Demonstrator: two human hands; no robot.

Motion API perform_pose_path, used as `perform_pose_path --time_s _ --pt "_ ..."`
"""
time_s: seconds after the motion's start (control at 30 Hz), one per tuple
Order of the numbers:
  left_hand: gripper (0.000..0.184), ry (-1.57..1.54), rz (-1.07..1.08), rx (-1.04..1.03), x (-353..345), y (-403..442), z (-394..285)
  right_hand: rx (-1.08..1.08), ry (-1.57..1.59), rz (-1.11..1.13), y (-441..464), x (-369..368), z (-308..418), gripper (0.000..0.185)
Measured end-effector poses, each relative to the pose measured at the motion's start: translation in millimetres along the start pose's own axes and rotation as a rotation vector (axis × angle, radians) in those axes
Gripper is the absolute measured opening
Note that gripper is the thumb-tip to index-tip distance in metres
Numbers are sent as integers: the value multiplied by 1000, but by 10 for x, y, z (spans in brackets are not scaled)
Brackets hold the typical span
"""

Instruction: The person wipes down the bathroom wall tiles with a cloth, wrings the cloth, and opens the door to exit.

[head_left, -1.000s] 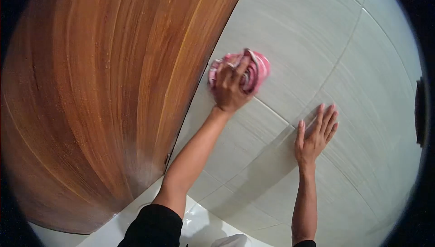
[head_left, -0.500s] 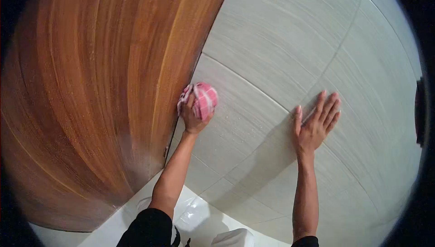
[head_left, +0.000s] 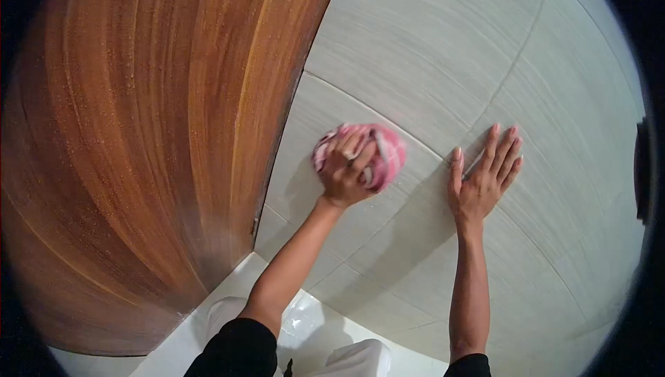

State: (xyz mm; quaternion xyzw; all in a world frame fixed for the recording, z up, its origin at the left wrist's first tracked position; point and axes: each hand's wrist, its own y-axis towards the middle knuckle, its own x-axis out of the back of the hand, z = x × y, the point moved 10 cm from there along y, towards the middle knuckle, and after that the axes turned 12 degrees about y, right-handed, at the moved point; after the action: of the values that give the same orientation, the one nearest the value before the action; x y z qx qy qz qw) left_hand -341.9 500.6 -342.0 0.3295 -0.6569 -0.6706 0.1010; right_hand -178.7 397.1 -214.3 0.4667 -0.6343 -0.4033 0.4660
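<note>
A bunched pink-and-white cloth [head_left: 390,157] is pressed against the pale grey tiled wall [head_left: 415,51], with my left hand [head_left: 348,173] closed over it. The cloth lies just below a grout line and is slightly blurred. Farther right, my right hand [head_left: 479,180] rests flat on the same tiles, fingers spread, holding nothing. It sits near the crossing of grout lines.
A brown wood-grain panel [head_left: 159,135] covered in droplets meets the tiles on the left. A small metal fitting [head_left: 255,226] is at its lower edge. Below is a white glossy surface [head_left: 301,318]. A dark object [head_left: 642,169] stands at the far right edge.
My left hand has moved the cloth to the right, away from the wooden panel's edge and across the tiles. My right hand stays in nearly the same place on the wall.
</note>
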Motion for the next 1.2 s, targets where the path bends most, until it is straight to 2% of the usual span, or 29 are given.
perform_pose_path --time_s 0.03,0.13,0.2,0.23,0.3,0.33,0.4,0.43,0.5,0.53,0.6,0.73,0.83,0.9,0.97,1.0,1.07,1.13,1.17,1.2 --pt "75 50 57 20 -4 -272 130 4 1 -5 4 5 2 71" --pt "74 170 24 72 116 -629 416 3 -3 -7 8 15 -9 71" --pt "71 189 -91 542 141 -709 901 -6 5 -2 6 1 -17 71" --pt "71 182 -91 542 59 -560 877 -8 8 -8 6 -2 -26 70" --pt "72 9 -169 845 -38 -299 926 -11 4 -13 6 -2 -28 70" --pt "72 7 -165 854 -66 -154 789 -11 4 -11 -3 -2 -25 70" --pt "73 184 -50 452 -177 348 207 -7 6 -9 8 -26 -23 70" --pt "73 182 -40 454 -198 337 89 -5 22 -8 -9 -24 -19 69" --pt "75 154 -12 190 -227 380 -383 2 46 -22 -4 15 -23 66" --pt "75 149 -11 190 -189 252 -420 0 42 -22 -12 31 -32 66" --pt "74 43 62 14 -199 -185 -549 -4 38 -27 -27 11 -59 60" --pt "74 154 124 108 48 -380 -351 0 33 -41 -34 -7 -91 51" --pt "72 191 -29 474 -35 -217 -74 12 60 -62 -39 20 -137 47" --pt "72 93 -62 488 -236 153 -178 25 128 -88 -61 37 -133 45" --pt "72 60 108 381 -465 415 -527 51 181 -99 -79 42 -147 45" --pt "72 71 108 390 -486 382 -588 67 236 -123 -80 60 -163 45" --pt "67 54 114 81 -455 339 -1000 80 308 -134 -95 81 -166 46" --pt "62 13 83 87 -370 37 -1005 59 394 -143 -139 135 -151 46" --pt "57 -48 43 85 -287 -135 -965 50 407 -80 -255 92 -122 47" --pt "55 -79 92 75 -231 -291 -893 53 429 -76 -443 61 -30 47"
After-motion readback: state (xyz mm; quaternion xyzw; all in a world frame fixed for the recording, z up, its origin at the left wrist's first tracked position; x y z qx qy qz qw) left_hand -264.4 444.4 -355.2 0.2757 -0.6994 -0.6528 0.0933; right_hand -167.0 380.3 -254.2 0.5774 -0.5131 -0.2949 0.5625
